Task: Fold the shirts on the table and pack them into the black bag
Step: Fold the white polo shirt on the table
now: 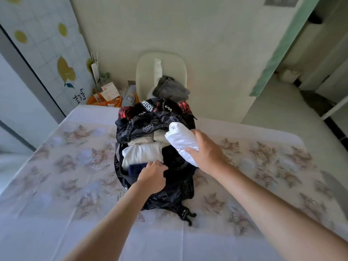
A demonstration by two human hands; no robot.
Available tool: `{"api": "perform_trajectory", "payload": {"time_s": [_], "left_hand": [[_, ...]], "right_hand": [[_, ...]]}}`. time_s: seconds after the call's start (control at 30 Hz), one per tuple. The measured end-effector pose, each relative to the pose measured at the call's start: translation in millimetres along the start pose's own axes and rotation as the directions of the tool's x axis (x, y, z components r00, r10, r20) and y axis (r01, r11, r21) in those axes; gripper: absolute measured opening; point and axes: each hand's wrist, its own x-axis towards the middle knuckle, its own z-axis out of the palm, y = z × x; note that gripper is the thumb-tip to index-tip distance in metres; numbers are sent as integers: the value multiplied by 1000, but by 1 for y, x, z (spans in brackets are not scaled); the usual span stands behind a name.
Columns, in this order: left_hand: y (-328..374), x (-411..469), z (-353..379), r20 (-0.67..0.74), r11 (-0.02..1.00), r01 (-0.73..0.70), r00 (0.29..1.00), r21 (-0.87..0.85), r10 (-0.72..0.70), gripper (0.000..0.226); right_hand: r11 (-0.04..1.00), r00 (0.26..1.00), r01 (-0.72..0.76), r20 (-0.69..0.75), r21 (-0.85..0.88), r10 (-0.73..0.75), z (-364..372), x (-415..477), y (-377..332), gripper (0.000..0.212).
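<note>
The right hand is gripping a rolled white shirt, its fingers curling round the roll from the right side and its thumb pressing on the near part, so the hand is closing firmly on the cloth rather than spreading. The roll is hanging just over the right edge of the black bag, with its long axis running from the near right to the far left; its rounded far end is pointing toward the bag's open mouth. The left hand is curling its fingers over the near rim of that opening and is holding the bag's fabric there, its fingertips touching a folded white shirt already lying inside. Just beside that shirt, at the near edge, a dark blue garment is showing, and a cream garment is lying farther in. The bag is sitting in the middle of the table on a flowered cloth, its mouth facing up and its strap buckle trailing toward the person. Beyond the table, a pale chair is carrying grey clothing.
</note>
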Motion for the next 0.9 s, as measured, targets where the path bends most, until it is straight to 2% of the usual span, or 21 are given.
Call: {"api": "perform_trajectory", "payload": {"time_s": [0.13, 0.23, 0.33, 0.43, 0.53, 0.6, 0.7, 0.77, 0.83, 0.9], "left_hand": [[-8, -3, -5, 161, 987, -120, 978, -107, 136, 49], [-18, -2, -11, 176, 967, -190, 960, -168, 219, 49], [-31, 3, -15, 111, 945, -165, 973, -284, 203, 44], [-44, 10, -20, -109, 914, -105, 992, -393, 67, 41], [-51, 26, -20, -314, 941, -208, 942, -265, 120, 41], [-50, 40, -16, -360, 953, -253, 915, -168, 180, 43], [-45, 55, -10, -331, 957, -257, 922, -137, 201, 56], [-41, 62, -5, -257, 963, -267, 933, -23, 252, 63], [-39, 70, -1, -197, 947, -302, 927, 106, 318, 62], [-38, 77, 0, -181, 923, -337, 911, 185, 369, 61]], "right_hand": [[959, 994, -32, -90, 281, 59, 38, 5, -28, 48], [909, 988, -44, -118, 414, 101, 71, 5, -36, 44], [880, 981, -123, -79, 459, 178, 100, 9, -32, 44], [908, 953, -298, 30, 294, 302, 116, 16, -13, 40], [850, 879, -475, 160, 228, 448, 116, 25, 5, 34], [826, 838, -527, 285, 201, 466, 116, 33, 11, 32], [786, 804, -567, 375, 249, 461, 120, 43, 14, 30], [728, 772, -615, 423, 304, 476, 119, 45, 13, 32], [645, 727, -675, 468, 358, 502, 118, 45, 17, 43], [663, 715, -674, 512, 325, 477, 118, 41, 29, 55]]}}
